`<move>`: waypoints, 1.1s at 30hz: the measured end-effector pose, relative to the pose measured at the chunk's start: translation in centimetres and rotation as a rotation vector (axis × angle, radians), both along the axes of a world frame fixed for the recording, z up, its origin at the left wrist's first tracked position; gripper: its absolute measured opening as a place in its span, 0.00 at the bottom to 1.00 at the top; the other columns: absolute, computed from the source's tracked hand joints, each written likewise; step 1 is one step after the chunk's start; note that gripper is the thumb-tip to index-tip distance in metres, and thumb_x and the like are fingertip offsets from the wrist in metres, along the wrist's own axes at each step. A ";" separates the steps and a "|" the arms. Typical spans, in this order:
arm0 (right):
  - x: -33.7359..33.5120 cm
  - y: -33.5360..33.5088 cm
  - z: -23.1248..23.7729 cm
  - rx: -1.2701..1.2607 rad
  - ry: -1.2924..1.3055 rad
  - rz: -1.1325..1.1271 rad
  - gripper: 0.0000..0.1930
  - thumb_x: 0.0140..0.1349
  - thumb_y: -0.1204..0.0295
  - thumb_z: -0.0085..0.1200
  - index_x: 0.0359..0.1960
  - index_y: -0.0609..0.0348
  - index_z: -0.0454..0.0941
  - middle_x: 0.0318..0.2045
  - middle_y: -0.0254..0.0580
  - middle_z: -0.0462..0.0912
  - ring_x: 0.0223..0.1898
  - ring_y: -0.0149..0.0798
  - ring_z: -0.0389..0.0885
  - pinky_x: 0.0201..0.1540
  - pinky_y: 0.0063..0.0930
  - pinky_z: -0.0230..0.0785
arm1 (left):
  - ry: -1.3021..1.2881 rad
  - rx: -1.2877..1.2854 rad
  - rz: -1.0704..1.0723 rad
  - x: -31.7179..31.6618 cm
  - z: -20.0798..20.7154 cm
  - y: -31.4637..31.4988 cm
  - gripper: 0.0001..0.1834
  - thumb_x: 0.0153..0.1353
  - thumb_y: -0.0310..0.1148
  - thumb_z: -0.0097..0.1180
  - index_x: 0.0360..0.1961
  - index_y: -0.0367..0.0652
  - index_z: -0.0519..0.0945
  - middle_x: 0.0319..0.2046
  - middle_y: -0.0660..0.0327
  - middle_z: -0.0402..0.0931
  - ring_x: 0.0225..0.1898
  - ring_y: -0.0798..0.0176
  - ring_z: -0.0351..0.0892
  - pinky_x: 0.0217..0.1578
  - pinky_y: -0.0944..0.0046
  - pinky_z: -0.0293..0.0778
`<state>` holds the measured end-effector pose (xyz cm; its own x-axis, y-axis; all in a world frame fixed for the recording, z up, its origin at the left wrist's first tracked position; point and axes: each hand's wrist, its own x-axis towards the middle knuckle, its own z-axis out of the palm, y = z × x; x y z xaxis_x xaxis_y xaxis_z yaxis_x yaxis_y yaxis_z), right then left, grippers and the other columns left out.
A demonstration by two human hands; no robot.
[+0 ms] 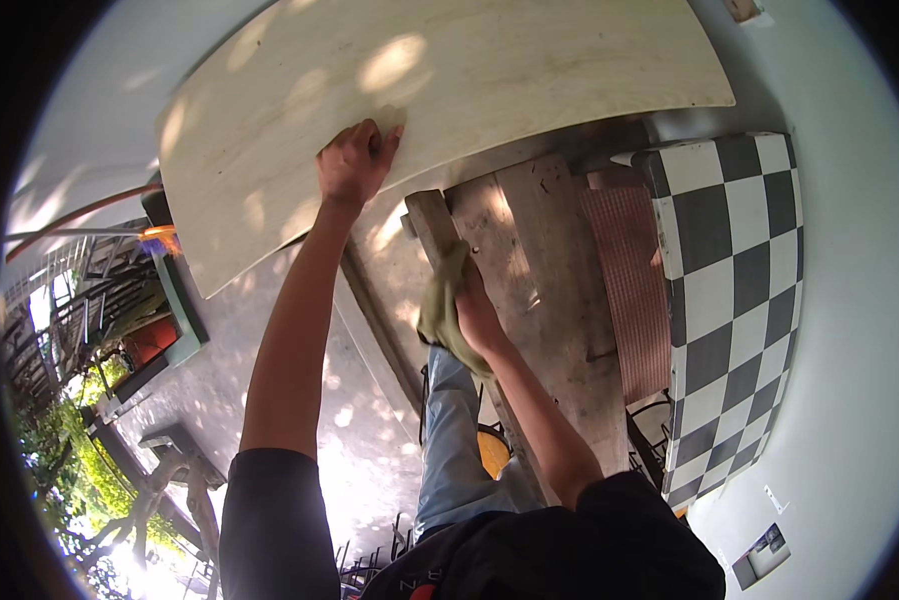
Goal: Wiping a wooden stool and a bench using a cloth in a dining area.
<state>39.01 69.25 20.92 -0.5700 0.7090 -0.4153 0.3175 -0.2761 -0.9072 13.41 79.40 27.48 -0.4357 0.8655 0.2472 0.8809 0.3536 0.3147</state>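
Note:
On the pale tabletop (529, 60), near its close edge, rests my left hand (354, 160), its fingers curled in and the thumb along the side; nothing shows in it. My right hand (476, 310) is closed on an olive-green cloth (439, 300), which it presses against a narrow wooden beam (431, 222). The cloth drapes over the beam's side and hides part of it. Some of the right hand's fingers are covered by the cloth. Beside the beam lie broad, worn wooden planks (559, 290).
A black-and-white checkered surface (704, 300) stands at the right, with a reddish woven mat (629, 290) next to it. My jeans-clad leg (449, 430) is close to the beam. At the far left are an orange-and-purple item (159, 240), plants (99, 440) and a curved branch (199, 500).

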 end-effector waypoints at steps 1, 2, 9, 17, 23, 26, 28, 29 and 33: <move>-3.6 2.3 0.3 -0.170 0.010 0.012 0.32 0.69 0.59 0.32 0.69 0.69 0.47 0.69 0.64 0.50 0.71 0.53 0.48 0.72 0.35 0.39 | 0.018 -0.019 0.010 -0.7 0.2 -0.9 0.22 0.58 0.48 0.60 0.18 0.46 0.69 0.15 0.61 0.71 0.19 0.51 0.74 0.23 0.54 0.71; -5.3 6.3 -2.7 -0.086 0.150 -0.003 0.31 0.69 0.58 0.31 0.67 0.69 0.51 0.66 0.63 0.56 0.69 0.53 0.53 0.71 0.34 0.43 | -0.004 0.013 -0.007 0.6 0.1 0.8 0.22 0.58 0.48 0.60 0.18 0.46 0.69 0.15 0.61 0.71 0.19 0.51 0.74 0.23 0.54 0.71; -6.1 9.4 -7.3 -0.362 0.097 -0.134 0.27 0.71 0.62 0.31 0.65 0.70 0.54 0.64 0.60 0.61 0.66 0.51 0.59 0.69 0.38 0.49 | -0.003 -0.039 0.015 1.3 -0.8 1.9 0.23 0.58 0.50 0.59 0.17 0.46 0.68 0.18 0.62 0.73 0.22 0.51 0.76 0.25 0.53 0.72; 7.0 -4.6 -0.6 0.056 -0.360 0.126 0.24 0.70 0.69 0.33 0.64 0.72 0.56 0.65 0.59 0.59 0.66 0.55 0.57 0.69 0.44 0.50 | 0.020 -0.003 -0.019 0.6 -0.4 0.6 0.21 0.58 0.49 0.59 0.18 0.47 0.69 0.17 0.62 0.74 0.22 0.52 0.76 0.24 0.53 0.72; -10.3 4.3 -0.4 0.065 -0.051 -0.065 0.26 0.65 0.63 0.39 0.56 0.78 0.62 0.53 0.74 0.69 0.56 0.66 0.69 0.60 0.49 0.61 | 0.066 -0.111 0.028 -2.2 0.2 -2.4 0.22 0.58 0.50 0.59 0.18 0.47 0.69 0.17 0.60 0.73 0.22 0.51 0.76 0.24 0.53 0.72; -9.2 16.9 -14.0 -0.009 0.073 -0.172 0.18 0.65 0.64 0.39 0.47 0.62 0.76 0.47 0.58 0.79 0.50 0.50 0.78 0.53 0.39 0.69 | -0.075 0.022 -0.034 4.3 -1.3 4.9 0.23 0.57 0.52 0.59 0.18 0.47 0.69 0.16 0.59 0.73 0.21 0.48 0.75 0.24 0.52 0.71; -7.8 14.7 -17.9 -0.027 0.118 -0.230 0.19 0.66 0.62 0.39 0.47 0.62 0.77 0.45 0.55 0.80 0.48 0.47 0.79 0.51 0.37 0.70 | -0.053 0.038 -0.037 3.5 -0.5 4.9 0.23 0.58 0.53 0.59 0.18 0.47 0.69 0.16 0.59 0.73 0.21 0.49 0.75 0.24 0.52 0.72; -4.5 14.8 -19.7 -0.022 0.133 -0.300 0.20 0.66 0.61 0.38 0.47 0.62 0.77 0.43 0.53 0.81 0.46 0.44 0.79 0.50 0.36 0.70 | -0.064 0.072 -0.052 4.9 -0.3 6.1 0.24 0.58 0.53 0.59 0.18 0.47 0.69 0.16 0.59 0.73 0.21 0.49 0.75 0.24 0.52 0.72; -1.1 -4.1 -12.8 -0.707 0.151 -0.261 0.26 0.69 0.50 0.36 0.53 0.59 0.74 0.49 0.43 0.78 0.46 0.31 0.76 0.46 0.30 0.70 | 0.067 -0.090 0.021 -2.2 -1.2 -2.3 0.23 0.58 0.52 0.58 0.18 0.47 0.70 0.16 0.59 0.73 0.21 0.50 0.76 0.24 0.53 0.72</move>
<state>37.96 65.19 8.15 -0.5071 0.4228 -0.7510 0.0489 -0.8559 -0.5149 11.20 77.08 26.26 -0.4392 0.8764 0.1976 0.8909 0.3966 0.2215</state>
